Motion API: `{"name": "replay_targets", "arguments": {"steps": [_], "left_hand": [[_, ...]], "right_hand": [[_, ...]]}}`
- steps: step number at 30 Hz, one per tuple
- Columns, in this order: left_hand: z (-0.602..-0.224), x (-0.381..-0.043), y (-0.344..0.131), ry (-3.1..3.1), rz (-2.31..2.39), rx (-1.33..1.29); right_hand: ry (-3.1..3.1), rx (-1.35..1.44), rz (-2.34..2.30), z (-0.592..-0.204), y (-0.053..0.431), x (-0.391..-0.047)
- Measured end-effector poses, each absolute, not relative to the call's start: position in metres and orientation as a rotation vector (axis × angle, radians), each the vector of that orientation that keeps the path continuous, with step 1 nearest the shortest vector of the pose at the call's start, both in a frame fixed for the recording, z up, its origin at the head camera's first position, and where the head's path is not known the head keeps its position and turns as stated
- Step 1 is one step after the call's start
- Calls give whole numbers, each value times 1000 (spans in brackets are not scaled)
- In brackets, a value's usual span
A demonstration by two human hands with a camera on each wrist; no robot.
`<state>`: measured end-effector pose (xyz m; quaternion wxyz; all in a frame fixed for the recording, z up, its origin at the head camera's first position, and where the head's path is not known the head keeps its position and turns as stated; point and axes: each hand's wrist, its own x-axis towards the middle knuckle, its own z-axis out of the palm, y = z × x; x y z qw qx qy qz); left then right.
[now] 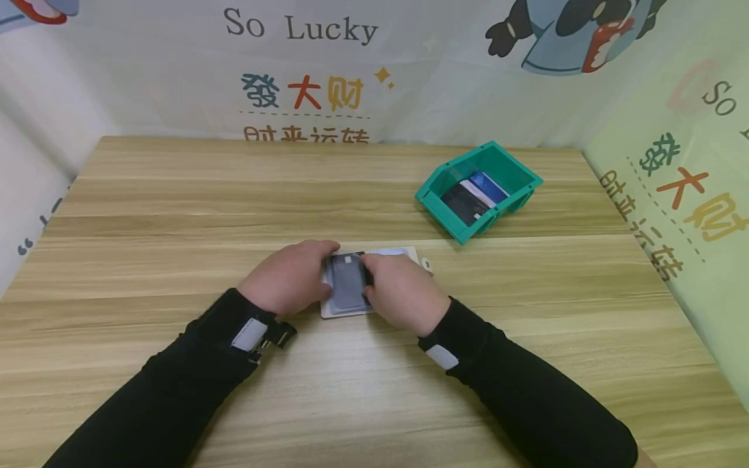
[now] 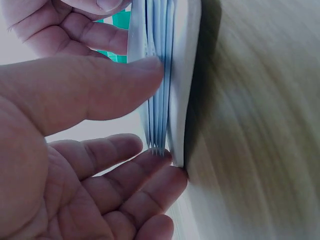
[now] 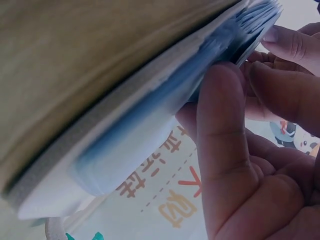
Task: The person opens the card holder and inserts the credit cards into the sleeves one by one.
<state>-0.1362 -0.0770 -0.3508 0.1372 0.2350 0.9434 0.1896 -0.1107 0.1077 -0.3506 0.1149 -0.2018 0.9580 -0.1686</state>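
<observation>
A card holder [image 1: 329, 313] with clear sleeves lies opened on the table, its small snap tab at the right. Behind the plastic of the left sleeves [image 2: 159, 105] sits a grey card [image 1: 349, 286]. My left hand [image 1: 289, 276] holds the holder's left edge, its thumb against the stacked sleeves and the fingers at their far corner. At the right side of those sleeves, my right hand [image 1: 406, 292] pinches a dark card [image 1: 368, 278] between thumb and forefinger. How far that card is inside a sleeve is hidden by the fingers.
A green bin [image 1: 435, 203] stands at the back right of the wooden table [image 1: 234, 201], holding a black card [image 1: 464, 203] and a blue-and-white card [image 1: 490, 187]. Printed cloth [image 1: 175, 78] hangs behind the table and along its sides.
</observation>
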Motion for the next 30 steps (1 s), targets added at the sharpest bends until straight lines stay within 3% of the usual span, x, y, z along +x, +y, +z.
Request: {"name": "replay_targets", "arguments": {"steps": [30], "left_hand": [[-351, -137, -73, 2663, 811, 741]], "right_hand": [[2775, -612, -552, -344, 115, -113]]}}
